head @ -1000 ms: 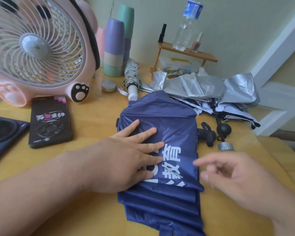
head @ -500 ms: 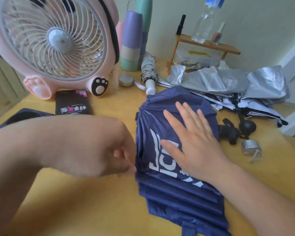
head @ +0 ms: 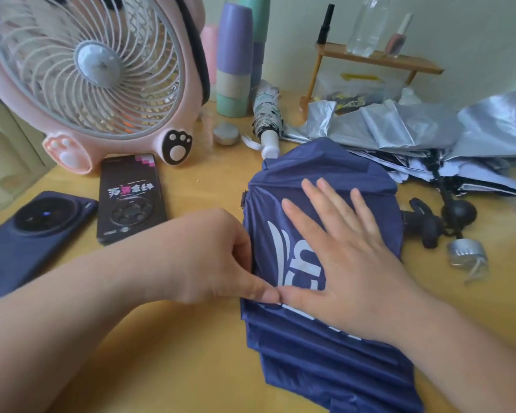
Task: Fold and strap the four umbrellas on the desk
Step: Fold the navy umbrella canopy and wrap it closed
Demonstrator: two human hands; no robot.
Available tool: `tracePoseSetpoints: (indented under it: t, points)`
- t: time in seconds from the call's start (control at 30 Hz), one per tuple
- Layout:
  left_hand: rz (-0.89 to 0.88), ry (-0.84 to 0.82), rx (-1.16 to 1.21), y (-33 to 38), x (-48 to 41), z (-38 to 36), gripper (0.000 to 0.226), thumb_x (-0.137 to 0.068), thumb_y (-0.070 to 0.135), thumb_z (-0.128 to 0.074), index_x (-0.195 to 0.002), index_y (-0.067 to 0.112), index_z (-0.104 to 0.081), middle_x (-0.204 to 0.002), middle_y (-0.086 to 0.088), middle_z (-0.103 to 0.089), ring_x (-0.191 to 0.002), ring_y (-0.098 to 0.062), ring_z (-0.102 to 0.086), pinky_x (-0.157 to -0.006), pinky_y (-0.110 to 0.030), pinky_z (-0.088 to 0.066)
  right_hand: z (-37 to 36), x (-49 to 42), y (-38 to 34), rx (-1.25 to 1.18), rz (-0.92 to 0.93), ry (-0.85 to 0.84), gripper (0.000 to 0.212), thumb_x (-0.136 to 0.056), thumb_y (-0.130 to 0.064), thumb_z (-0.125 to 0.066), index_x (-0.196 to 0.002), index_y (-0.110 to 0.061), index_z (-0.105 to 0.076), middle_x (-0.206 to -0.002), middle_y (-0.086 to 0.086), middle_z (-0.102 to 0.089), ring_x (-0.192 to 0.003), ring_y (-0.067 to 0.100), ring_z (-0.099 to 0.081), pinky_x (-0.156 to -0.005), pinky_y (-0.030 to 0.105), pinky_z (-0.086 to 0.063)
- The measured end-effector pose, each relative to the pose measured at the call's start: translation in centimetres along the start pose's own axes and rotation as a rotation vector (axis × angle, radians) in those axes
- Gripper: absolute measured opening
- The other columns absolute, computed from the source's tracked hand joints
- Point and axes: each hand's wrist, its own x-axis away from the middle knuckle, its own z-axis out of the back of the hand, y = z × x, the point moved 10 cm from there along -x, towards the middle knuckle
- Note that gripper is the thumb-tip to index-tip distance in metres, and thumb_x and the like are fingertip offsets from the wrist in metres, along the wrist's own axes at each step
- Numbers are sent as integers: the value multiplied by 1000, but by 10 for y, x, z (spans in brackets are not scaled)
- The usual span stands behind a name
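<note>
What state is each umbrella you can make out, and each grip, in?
navy umbrella: lying flat, not strapped
silver umbrella: canopy loose, unfolded
patterned umbrella: rolled tight
left grip: pinches navy umbrella's edge
right grip: flat, pressing navy umbrella

One view only: head cam, wide-angle, straight lines bow twd the borders. It sits above the near edge of the desk (head: 191,368) and faces fwd and down, so the desktop fills most of the frame. The wall (head: 474,31) gets only the top strip. Very close in: both forearms enter from the bottom corners. Left hand (head: 209,257) and right hand (head: 349,263) sit at frame centre on the blue umbrella (head: 325,368), which runs off the bottom edge. Pink fan (head: 96,79), upper left, is cut by the top and left borders. Silver umbrella (head: 429,126), upper right, is cut by the right border.
</note>
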Motion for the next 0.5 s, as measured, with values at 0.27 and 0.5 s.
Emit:
tracePoseSetpoints:
  t: [0.27, 0.5]
  points:
    - [-39, -100, -40, 10, 4, -13, 31, -69, 49, -88, -79, 28, -66, -63, 21, -67, -49, 2, -56, -51, -14, -41, -1, -1, 1, -55, -4, -31, 113, -75, -98, -30, -162, -35, 7, -167, -8, 26, -149, 7, 33, -125, 50, 10]
    - [-63, -147, -157, 6, 6, -19, 13, -84, 47, -73, -79, 40, -63, -58, 27, -58, -53, 4, -52, -53, -11, -39, 0, 2, -1, -93, 44, 8, 116, -73, -97, -37, -162, -35, 4, -168, -7, 22, -151, 9, 29, -122, 51, 12]
